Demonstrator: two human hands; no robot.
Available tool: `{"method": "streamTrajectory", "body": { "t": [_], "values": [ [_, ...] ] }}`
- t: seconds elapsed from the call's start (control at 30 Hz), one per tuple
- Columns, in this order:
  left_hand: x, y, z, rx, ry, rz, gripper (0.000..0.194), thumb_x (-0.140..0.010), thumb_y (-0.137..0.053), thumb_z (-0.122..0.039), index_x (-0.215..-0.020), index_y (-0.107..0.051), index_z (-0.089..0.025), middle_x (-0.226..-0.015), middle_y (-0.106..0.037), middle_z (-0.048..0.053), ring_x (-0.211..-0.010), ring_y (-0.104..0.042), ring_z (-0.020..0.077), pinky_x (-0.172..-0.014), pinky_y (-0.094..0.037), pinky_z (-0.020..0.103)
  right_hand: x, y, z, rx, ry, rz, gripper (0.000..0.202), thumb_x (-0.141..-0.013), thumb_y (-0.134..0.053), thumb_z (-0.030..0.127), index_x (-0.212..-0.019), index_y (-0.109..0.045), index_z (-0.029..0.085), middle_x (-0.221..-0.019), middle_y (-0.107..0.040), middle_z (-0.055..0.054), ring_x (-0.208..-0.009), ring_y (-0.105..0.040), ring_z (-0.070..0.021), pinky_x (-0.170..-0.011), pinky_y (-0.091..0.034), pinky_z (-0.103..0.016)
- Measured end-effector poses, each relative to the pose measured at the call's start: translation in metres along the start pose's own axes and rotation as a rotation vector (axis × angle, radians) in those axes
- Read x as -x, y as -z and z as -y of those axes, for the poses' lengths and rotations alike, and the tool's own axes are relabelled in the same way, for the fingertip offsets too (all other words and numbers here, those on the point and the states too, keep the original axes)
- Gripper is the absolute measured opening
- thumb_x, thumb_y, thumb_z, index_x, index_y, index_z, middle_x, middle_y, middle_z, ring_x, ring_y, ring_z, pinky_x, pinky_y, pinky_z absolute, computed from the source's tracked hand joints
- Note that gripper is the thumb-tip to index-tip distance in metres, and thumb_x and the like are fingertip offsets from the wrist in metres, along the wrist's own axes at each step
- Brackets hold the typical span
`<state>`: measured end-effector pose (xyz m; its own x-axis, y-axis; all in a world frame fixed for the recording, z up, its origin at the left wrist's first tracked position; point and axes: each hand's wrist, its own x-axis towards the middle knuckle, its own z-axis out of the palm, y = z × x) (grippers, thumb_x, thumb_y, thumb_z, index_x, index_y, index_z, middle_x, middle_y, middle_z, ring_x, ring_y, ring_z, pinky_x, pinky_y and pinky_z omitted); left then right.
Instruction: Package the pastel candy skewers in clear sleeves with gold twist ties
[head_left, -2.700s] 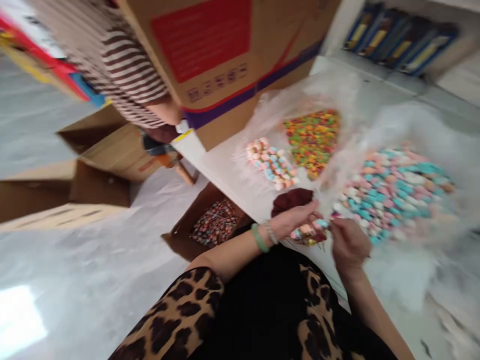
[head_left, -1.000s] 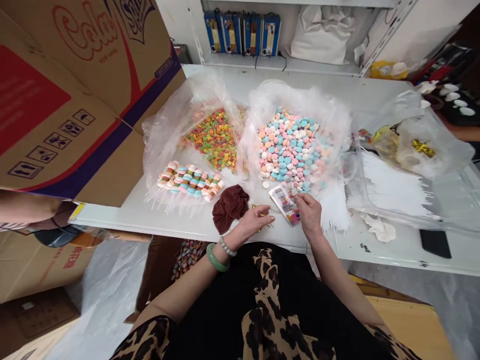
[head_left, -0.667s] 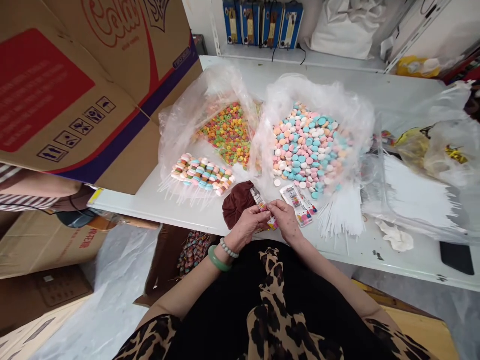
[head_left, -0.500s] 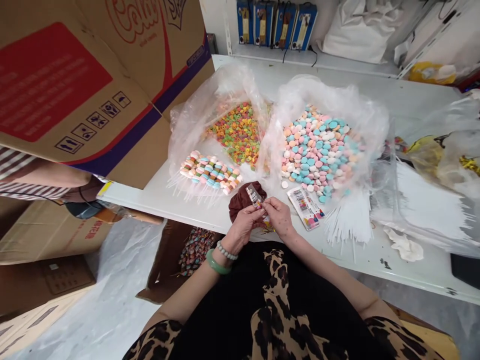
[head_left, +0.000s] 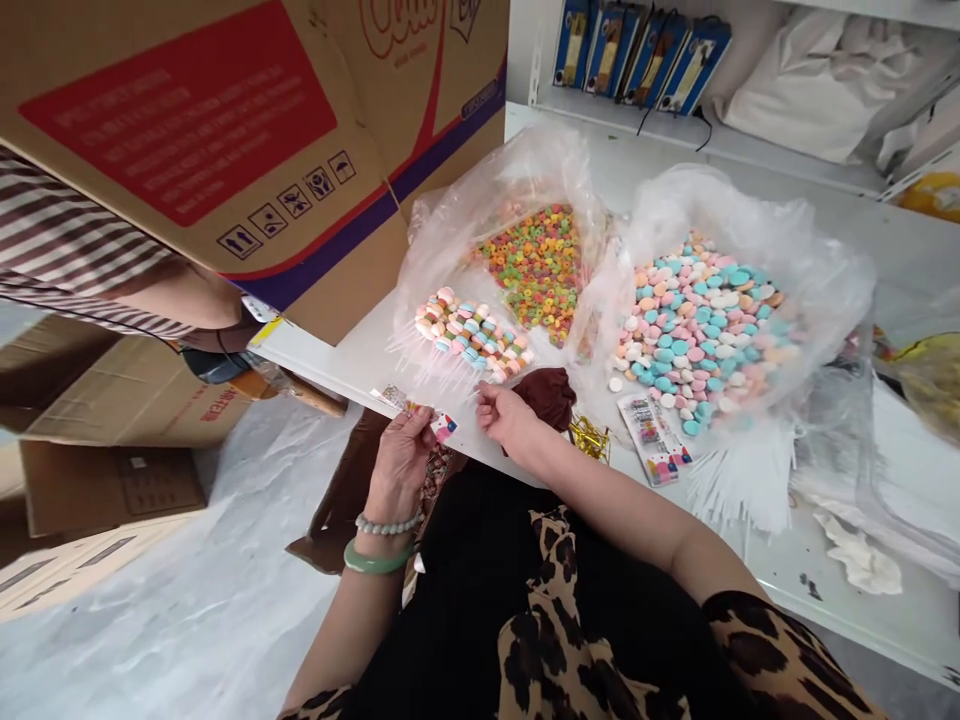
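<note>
My left hand (head_left: 401, 455) pinches a small clear printed packaging bag (head_left: 444, 428) at the table's front edge. My right hand (head_left: 510, 418) has its fingers curled together by the white stick ends of the candy skewers (head_left: 474, 332); whatever is between the fingertips is too small to make out. These skewers carry pastel candies and coloured rings, and lie in a row. Behind my right hand sits a dark brown cloth bundle (head_left: 547, 395). Gold twist ties (head_left: 590, 438) lie close to it. Farther right is a stack of printed bags (head_left: 651, 440).
Open plastic bags hold ring candies (head_left: 541, 265) and pastel candies (head_left: 697, 330). White sticks (head_left: 742, 480) lie right of these. A large carton (head_left: 300, 150) stands at the left, beside a person's striped sleeve (head_left: 75, 230). An open box (head_left: 341, 490) sits below the table edge.
My hands have parted. The left moved left with the printed bag, and the right moved from the brown bundle toward the skewers' sticks. The view has shifted left.
</note>
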<state>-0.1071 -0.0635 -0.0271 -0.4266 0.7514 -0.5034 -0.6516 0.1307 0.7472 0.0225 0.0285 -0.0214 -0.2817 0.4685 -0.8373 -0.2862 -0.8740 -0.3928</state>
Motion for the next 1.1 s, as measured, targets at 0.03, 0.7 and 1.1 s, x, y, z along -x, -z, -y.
{"method": "streamTrajectory", "body": {
  "t": [0.03,0.7,1.1],
  "values": [
    [0.002,0.0,-0.001,0.009,0.0,0.002,0.028,-0.056,-0.085,-0.023,-0.069,-0.063,-0.013,-0.059,-0.058,-0.005,-0.044,-0.045,0.0024,-0.042,-0.036,0.015,-0.003,-0.003,0.001,-0.004,0.007,-0.022,0.025,-0.092,-0.051,0.019,-0.067,-0.044,0.019,-0.047,-0.036,0.008,-0.036,-0.027,-0.0032,-0.035,-0.021,-0.014],
    [0.038,-0.127,0.057,-0.023,0.12,0.341,0.029,-0.055,-0.084,-0.025,-0.078,-0.07,-0.016,-0.073,-0.069,0.001,-0.062,-0.061,0.0123,-0.059,-0.05,0.026,0.066,0.106,-0.01,0.137,0.8,-0.104,0.021,-0.067,-0.071,0.038,-0.062,-0.063,0.019,-0.06,-0.057,0.003,-0.058,-0.047,-0.0116,-0.06,-0.041,-0.027],
    [0.037,-0.153,0.076,-0.221,0.229,0.314,0.038,-0.062,-0.083,-0.037,-0.087,-0.065,-0.015,-0.073,-0.067,0.002,-0.058,-0.058,0.0102,-0.053,-0.047,0.022,0.083,0.155,0.007,0.184,0.939,-0.237,0.021,-0.065,-0.066,0.035,-0.056,-0.055,0.02,-0.055,-0.045,0.005,-0.058,-0.039,-0.0114,-0.057,-0.033,-0.024]
  ]
}}
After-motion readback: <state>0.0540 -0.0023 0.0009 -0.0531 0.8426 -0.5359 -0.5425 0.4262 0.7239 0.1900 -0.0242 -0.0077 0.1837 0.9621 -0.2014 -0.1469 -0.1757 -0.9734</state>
